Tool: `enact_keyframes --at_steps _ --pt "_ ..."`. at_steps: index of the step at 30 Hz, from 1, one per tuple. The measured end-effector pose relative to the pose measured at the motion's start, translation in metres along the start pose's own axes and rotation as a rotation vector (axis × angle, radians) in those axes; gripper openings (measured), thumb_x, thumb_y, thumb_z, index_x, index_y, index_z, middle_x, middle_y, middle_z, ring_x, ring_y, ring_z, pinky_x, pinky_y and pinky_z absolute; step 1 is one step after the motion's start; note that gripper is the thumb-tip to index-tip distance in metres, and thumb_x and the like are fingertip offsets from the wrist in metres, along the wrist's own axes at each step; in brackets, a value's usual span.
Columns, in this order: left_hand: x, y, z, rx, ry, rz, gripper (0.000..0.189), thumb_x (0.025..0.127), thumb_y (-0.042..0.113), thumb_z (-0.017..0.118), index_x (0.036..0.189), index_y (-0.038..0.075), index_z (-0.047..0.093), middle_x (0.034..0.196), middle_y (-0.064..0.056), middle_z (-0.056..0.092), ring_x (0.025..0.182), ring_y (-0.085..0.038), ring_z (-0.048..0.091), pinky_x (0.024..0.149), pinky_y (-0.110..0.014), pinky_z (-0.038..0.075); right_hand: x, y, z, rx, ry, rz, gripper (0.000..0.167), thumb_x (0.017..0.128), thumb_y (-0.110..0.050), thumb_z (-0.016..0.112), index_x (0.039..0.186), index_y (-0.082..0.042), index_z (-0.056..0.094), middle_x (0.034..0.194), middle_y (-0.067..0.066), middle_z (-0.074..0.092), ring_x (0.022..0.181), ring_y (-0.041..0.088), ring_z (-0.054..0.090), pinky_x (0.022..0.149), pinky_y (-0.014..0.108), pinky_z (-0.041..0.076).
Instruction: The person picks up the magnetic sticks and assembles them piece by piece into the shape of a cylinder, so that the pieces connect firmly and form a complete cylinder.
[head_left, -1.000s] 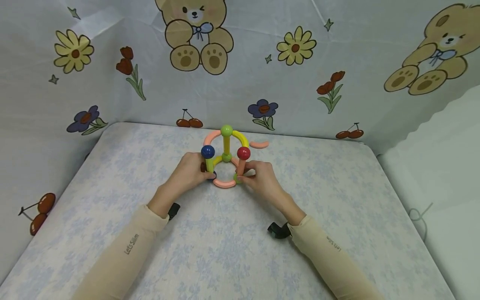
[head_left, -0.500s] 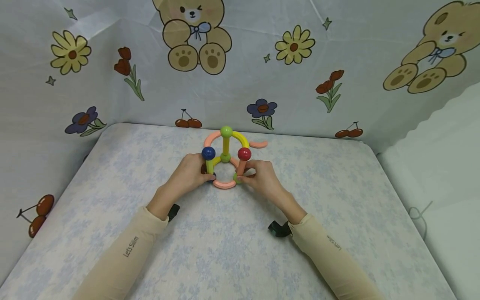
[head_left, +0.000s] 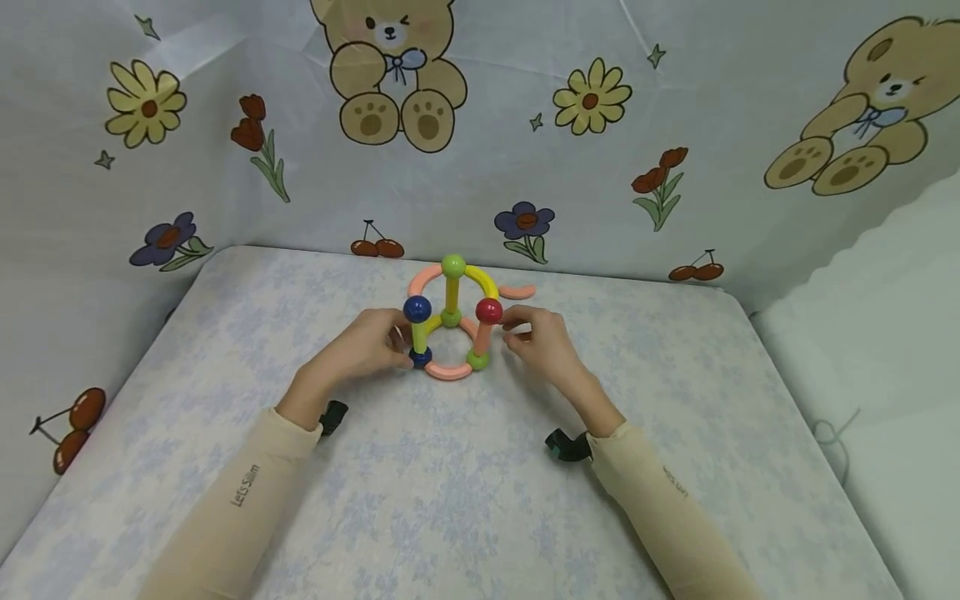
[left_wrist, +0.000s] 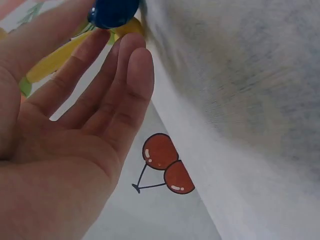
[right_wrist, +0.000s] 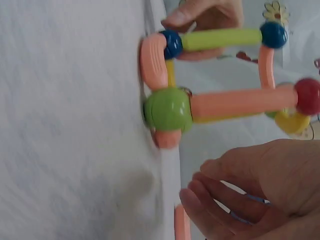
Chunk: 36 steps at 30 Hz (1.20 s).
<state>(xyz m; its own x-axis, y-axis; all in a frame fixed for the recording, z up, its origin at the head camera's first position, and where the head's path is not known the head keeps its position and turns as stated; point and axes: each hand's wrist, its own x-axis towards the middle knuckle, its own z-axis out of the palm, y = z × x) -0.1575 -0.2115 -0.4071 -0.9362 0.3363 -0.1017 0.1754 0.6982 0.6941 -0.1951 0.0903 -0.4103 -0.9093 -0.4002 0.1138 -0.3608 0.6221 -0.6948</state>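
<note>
A magnetic ball-and-stick frame stands on the table, with a curved-stick ring at its base. Its front left upright is a light green stick between a top blue ball and a lower blue ball. At front right, an orange-pink stick joins a green ball to a red ball. A yellow upright rises behind. My left hand is right beside the left upright, fingers loosely extended. To the right, my right hand hovers apart from the frame, fingers relaxed and holding nothing.
A loose curved orange-pink stick lies behind and right of the frame. The patterned tablecloth spreads in front. A printed fabric backdrop hangs at the table's back edge. Dark wrist cameras stick out below both sleeves.
Both hands have let go of the lower corners of the frame. The right hand has drawn back to the right, the left slightly to the left; the frame stands in place.
</note>
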Motion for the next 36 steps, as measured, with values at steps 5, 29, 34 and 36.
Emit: enact_keyframes --at_steps 5,29,34,36 --pt "0.002 -0.010 0.005 0.003 0.026 0.075 0.037 0.094 -0.012 0.059 0.128 -0.004 0.067 0.116 -0.022 0.069 0.093 -0.028 0.067 0.080 -0.042 0.055 0.015 0.017 -0.005 -0.014 0.067 0.048 0.040 0.097 0.006 0.065 0.136 -0.002 0.067 0.138 0.017 0.066 0.125 0.036 0.064 0.098 0.047 0.059" --pt "0.003 -0.007 0.014 0.151 0.088 0.144 0.030 0.092 0.000 0.078 0.121 0.003 0.078 0.114 -0.012 0.065 0.088 -0.023 0.062 0.077 -0.038 0.052 0.024 0.036 0.003 -0.163 0.046 0.038 0.011 0.101 -0.019 0.073 0.097 -0.009 0.074 0.085 0.006 0.066 0.077 0.021 0.056 0.069 0.033 0.044" --pt "0.003 -0.005 0.018 0.152 0.089 0.138 0.036 0.091 0.003 0.082 0.126 0.004 0.076 0.128 -0.014 0.064 0.094 -0.025 0.063 0.081 -0.040 0.052 0.021 0.036 0.004 -0.174 0.079 0.001 0.014 0.096 -0.021 0.079 0.089 -0.009 0.075 0.081 0.005 0.069 0.075 0.020 0.060 0.067 0.031 0.047" --pt "0.003 -0.004 0.019 0.149 0.093 0.137 0.034 0.090 0.005 0.083 0.124 0.004 0.077 0.132 -0.015 0.063 0.096 -0.027 0.064 0.082 -0.042 0.053 0.020 0.037 0.004 -0.172 0.097 -0.010 0.014 0.094 -0.020 0.081 0.089 -0.008 0.075 0.086 0.007 0.069 0.077 0.021 0.060 0.068 0.032 0.048"
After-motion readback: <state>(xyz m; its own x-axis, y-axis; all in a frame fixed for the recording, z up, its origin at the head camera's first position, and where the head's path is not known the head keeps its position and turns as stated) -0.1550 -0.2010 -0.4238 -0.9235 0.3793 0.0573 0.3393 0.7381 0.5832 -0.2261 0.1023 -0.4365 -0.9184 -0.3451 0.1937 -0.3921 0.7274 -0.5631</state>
